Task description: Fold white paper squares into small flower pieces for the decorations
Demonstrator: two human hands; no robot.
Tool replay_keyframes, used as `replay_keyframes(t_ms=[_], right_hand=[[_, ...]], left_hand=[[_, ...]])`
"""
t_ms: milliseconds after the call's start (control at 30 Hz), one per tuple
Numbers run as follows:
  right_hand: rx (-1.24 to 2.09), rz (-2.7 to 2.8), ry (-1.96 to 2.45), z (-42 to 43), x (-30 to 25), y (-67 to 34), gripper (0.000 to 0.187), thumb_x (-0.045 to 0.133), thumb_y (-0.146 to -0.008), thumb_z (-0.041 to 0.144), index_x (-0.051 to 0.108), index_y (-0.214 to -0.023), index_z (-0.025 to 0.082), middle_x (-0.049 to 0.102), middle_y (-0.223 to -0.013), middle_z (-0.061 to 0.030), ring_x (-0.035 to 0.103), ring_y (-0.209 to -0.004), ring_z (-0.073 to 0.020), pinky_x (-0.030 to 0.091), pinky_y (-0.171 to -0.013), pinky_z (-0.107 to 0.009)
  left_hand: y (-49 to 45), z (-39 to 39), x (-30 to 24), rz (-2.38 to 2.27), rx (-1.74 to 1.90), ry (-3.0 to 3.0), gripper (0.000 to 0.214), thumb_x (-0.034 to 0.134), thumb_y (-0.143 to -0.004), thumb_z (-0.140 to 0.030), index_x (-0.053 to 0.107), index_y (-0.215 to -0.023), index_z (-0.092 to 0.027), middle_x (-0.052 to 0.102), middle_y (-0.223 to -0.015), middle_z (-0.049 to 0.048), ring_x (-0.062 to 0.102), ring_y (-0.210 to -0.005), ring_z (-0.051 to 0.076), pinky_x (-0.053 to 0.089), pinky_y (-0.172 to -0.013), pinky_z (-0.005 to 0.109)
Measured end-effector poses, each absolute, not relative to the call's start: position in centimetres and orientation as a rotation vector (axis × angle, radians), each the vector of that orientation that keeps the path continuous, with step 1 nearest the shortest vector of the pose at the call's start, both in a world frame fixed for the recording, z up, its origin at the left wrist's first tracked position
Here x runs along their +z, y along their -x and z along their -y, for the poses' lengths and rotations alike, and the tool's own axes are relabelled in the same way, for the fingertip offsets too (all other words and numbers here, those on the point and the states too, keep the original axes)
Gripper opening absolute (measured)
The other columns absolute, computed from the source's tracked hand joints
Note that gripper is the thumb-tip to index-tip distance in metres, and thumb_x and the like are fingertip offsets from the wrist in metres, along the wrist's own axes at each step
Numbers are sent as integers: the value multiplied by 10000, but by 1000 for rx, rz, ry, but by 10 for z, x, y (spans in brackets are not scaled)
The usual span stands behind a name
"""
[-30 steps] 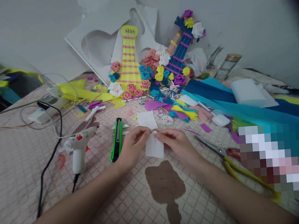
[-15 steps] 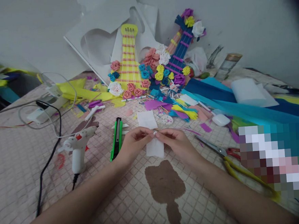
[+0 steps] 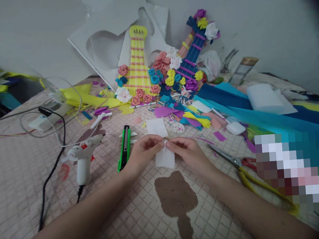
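Observation:
A small piece of white paper (image 3: 165, 160) hangs down between my hands, its top edge pinched and gathered at the fingertips. My left hand (image 3: 147, 149) is closed on the left side of that edge. From the other side my right hand (image 3: 184, 147) pinches it, and the two thumbs nearly meet. What lies behind the fingers is hidden. Just beyond them, a second white paper piece (image 3: 156, 127) rests flat on the table. A green box cutter (image 3: 124, 147) lies left of my left hand.
A white hot glue gun (image 3: 83, 161) with its cord stands at left. Scissors (image 3: 233, 158) with yellow and red handles lie at right. Yellow (image 3: 138, 62) and blue (image 3: 193, 57) paper-flowered guitar shapes lean at the back. Scraps, blue crepe paper (image 3: 223, 100) and a white roll (image 3: 264, 97) surround them.
Almost nothing differs. Both hands keep their pinch on the white paper, whose lower part has shifted very slightly.

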State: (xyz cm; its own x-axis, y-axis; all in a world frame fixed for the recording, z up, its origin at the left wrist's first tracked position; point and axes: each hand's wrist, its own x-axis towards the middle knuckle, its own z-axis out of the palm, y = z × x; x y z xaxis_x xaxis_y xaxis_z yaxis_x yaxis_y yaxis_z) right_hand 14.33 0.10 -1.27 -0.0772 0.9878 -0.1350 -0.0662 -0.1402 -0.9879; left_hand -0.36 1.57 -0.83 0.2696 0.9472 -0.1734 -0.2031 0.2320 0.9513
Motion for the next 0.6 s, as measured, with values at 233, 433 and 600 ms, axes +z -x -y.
replay_keyframes(t_ms=[233,433,600], right_hand=[[1428,1117,1229,0,-10,-143,215,643,-666,371,659,-718,163,620,-701,-28,524,-637,-128,389,-590,-259],[1504,1010,1188,0,-11,-143,222,673,-637,369,660,-704,158,621,-705,-32,534,-667,-131,404,-635,-265],[1534,1010,1155,-1,-12,-143,203,669,-648,356,656,-678,156,607,-680,-19,523,-649,-122,394,-621,-260]], left_hand=[[3,-15,-6,-948,1017,-989,161,692,-639,-268,633,-735,-153,596,-692,-3,514,-600,88,385,-547,203],[3,-16,-9,-921,980,-851,157,669,-666,-293,676,-720,-147,637,-762,26,542,-683,109,419,-613,214],[4,-16,-10,-941,925,-982,208,668,-670,-323,688,-765,-139,627,-682,22,511,-582,92,387,-531,199]])
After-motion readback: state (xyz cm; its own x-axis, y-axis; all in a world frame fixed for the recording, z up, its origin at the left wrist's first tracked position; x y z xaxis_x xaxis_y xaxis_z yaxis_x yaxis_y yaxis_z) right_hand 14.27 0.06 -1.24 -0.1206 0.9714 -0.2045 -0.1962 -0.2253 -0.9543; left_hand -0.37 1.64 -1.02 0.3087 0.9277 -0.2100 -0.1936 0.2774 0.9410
